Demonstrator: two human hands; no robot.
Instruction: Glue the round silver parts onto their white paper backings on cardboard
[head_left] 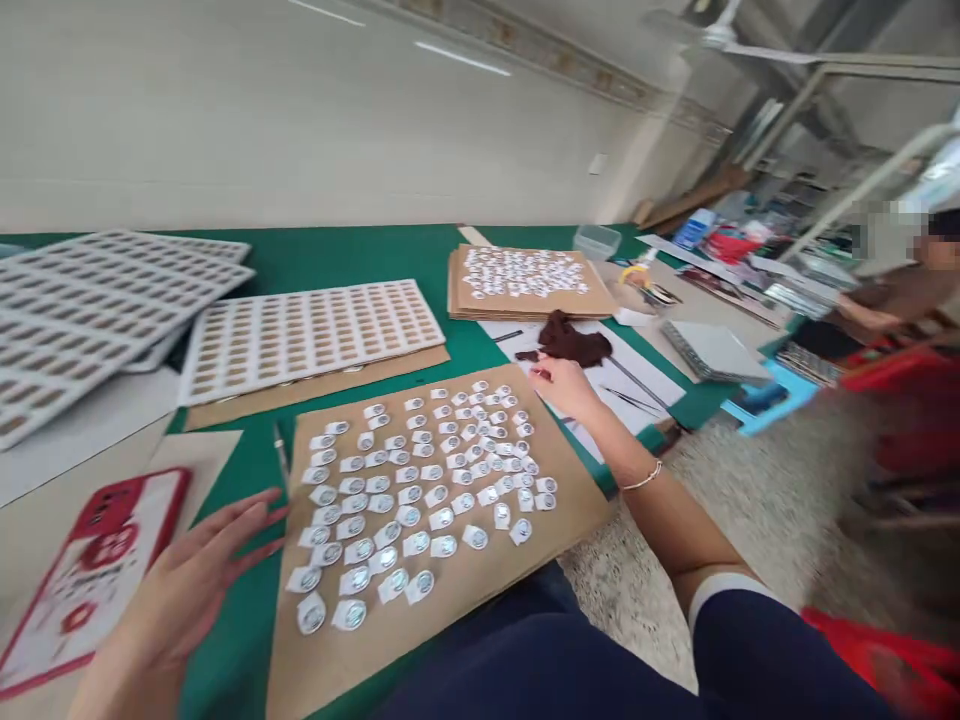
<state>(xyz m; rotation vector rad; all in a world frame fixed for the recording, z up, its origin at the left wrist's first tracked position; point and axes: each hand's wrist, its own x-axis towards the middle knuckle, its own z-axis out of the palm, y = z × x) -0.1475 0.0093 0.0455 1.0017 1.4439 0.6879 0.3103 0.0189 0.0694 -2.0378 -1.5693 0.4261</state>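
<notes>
A brown cardboard sheet (465, 590) lies in front of me, covered with rows of small white tabs with round shiny discs (442, 546). My left hand (202, 575) is beside the sheet's left edge, holding nothing, with its fingers stretched out and apart. Beyond the sheet's far right corner, my right hand (566, 388) has its fingertips closed on a bit of dark brown, putty-like material, partly hidden by the fingers. Close to it, a larger dark brown lump (574, 342) rests on white paper (514, 345). Thin dark tweezers (631, 400) lie right of that hand.
White grid trays (315, 340) lie at the back and left on the green table (330, 260). A red-and-white phone (97, 570) lies at left. Behind the lump is a cardboard stack (457, 290) with more tabs. Another person's arm (892, 300) shows at far right.
</notes>
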